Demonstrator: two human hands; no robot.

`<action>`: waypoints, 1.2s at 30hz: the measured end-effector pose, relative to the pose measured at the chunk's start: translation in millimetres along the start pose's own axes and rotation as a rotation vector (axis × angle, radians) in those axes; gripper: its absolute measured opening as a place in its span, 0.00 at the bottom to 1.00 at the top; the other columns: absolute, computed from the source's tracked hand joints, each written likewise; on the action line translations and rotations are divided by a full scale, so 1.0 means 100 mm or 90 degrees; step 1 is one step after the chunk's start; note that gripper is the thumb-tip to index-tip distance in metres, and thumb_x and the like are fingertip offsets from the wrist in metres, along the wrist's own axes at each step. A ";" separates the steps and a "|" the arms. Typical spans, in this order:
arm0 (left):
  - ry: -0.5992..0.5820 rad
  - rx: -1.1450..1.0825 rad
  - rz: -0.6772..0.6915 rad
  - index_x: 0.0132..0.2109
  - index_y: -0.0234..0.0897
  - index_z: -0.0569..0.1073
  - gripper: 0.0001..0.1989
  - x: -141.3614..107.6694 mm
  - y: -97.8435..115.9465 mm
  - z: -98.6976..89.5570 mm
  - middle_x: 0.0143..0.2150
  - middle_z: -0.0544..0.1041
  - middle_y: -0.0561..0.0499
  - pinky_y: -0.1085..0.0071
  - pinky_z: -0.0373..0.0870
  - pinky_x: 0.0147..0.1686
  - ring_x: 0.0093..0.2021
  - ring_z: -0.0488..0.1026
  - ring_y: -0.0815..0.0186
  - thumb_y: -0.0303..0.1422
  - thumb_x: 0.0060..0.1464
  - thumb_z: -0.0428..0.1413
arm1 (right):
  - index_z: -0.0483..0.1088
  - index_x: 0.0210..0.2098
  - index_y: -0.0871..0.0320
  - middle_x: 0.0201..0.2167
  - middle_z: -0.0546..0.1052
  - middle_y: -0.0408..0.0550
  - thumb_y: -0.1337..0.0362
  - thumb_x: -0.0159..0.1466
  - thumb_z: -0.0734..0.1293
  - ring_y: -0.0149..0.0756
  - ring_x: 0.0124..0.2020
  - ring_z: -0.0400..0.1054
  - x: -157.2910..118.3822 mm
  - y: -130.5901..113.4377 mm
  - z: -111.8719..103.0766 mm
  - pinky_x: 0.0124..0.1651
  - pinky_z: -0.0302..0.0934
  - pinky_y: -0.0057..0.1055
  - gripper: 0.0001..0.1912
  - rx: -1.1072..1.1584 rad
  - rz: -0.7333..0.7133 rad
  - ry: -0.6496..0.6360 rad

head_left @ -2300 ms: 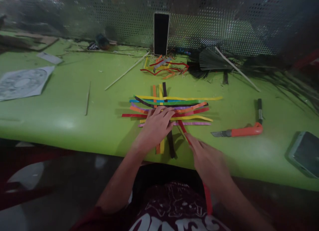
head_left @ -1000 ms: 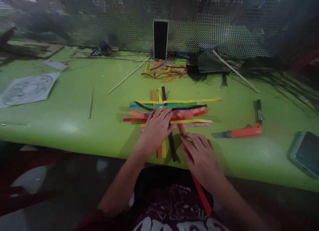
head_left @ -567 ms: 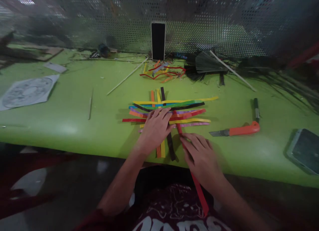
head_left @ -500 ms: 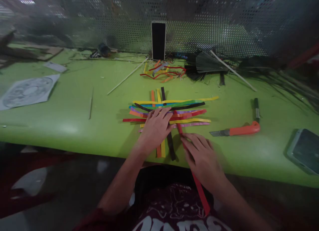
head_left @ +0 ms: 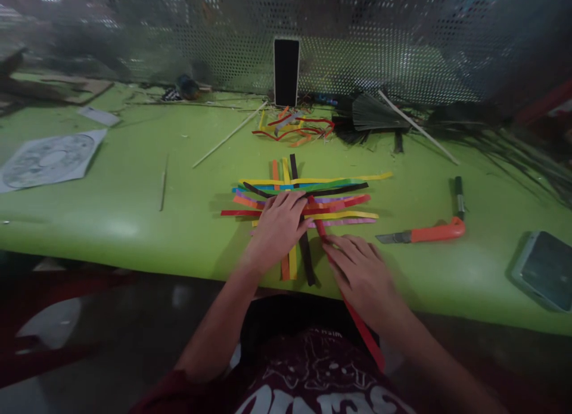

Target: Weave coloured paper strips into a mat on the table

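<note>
Several coloured strips cross each other in a loose weave in front of me, with a yellow strip (head_left: 313, 180) along the far side and a black strip (head_left: 307, 265) running toward the table's near edge. My left hand (head_left: 277, 223) lies over the middle of the weave, fingers stretched out and pressing the strips down; it hides the crossings beneath. To the right of the black strip, my right hand (head_left: 360, 268) pinches a long red strip (head_left: 364, 330). The far end of that strip reaches into the weave near my left fingertips, and its tail hangs past the table edge toward my shirt.
On the green table (head_left: 134, 193), an orange-handled knife (head_left: 435, 232) lies to the right beside a dark marker (head_left: 459, 196). A phone (head_left: 286, 71) leans upright at the back, behind strip scraps (head_left: 295, 128). Another device (head_left: 547, 271) is at far right, a printed sheet (head_left: 49, 159) far left.
The red strip's far end has shifted slightly away and left, and its tail has swung a little to the right. Both hands stay almost in place.
</note>
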State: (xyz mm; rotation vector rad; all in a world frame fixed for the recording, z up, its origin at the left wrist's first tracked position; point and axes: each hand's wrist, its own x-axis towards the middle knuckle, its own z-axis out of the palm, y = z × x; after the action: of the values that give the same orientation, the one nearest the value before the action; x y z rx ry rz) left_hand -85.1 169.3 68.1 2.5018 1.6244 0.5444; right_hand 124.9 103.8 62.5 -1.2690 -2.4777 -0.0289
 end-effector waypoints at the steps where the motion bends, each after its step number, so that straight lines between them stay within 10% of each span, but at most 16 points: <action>1: -0.003 0.001 -0.002 0.61 0.34 0.71 0.19 0.00 0.00 0.00 0.65 0.71 0.42 0.50 0.65 0.62 0.65 0.65 0.51 0.40 0.71 0.51 | 0.75 0.54 0.59 0.55 0.79 0.52 0.68 0.73 0.60 0.46 0.54 0.68 0.00 0.00 0.00 0.53 0.62 0.44 0.15 -0.007 -0.001 -0.001; 16: -0.016 0.017 -0.007 0.62 0.33 0.69 0.19 0.00 0.01 -0.01 0.66 0.70 0.42 0.51 0.64 0.62 0.66 0.64 0.51 0.37 0.70 0.51 | 0.72 0.58 0.60 0.58 0.75 0.57 0.64 0.72 0.61 0.51 0.58 0.67 0.25 0.00 -0.18 0.56 0.66 0.50 0.18 0.011 -0.035 -0.085; 24: -0.002 0.025 0.005 0.63 0.34 0.67 0.19 -0.01 0.01 0.00 0.66 0.70 0.43 0.53 0.64 0.63 0.65 0.64 0.53 0.26 0.70 0.44 | 0.68 0.61 0.62 0.61 0.72 0.59 0.68 0.69 0.62 0.53 0.62 0.63 0.72 0.00 0.14 0.65 0.58 0.53 0.22 -0.033 -0.020 -0.026; 36: -0.013 0.014 -0.011 0.61 0.35 0.69 0.16 0.01 0.02 0.01 0.67 0.69 0.43 0.49 0.63 0.63 0.66 0.63 0.51 0.29 0.69 0.49 | 0.67 0.62 0.61 0.59 0.73 0.58 0.68 0.69 0.60 0.52 0.59 0.65 0.74 0.11 0.25 0.64 0.57 0.51 0.22 -0.032 -0.013 -0.038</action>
State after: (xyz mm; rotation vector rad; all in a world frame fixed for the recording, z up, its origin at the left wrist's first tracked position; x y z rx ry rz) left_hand -82.5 168.8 68.4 2.4986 1.6513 0.5005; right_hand 86.6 172.4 61.0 -1.2825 -2.5560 -0.0607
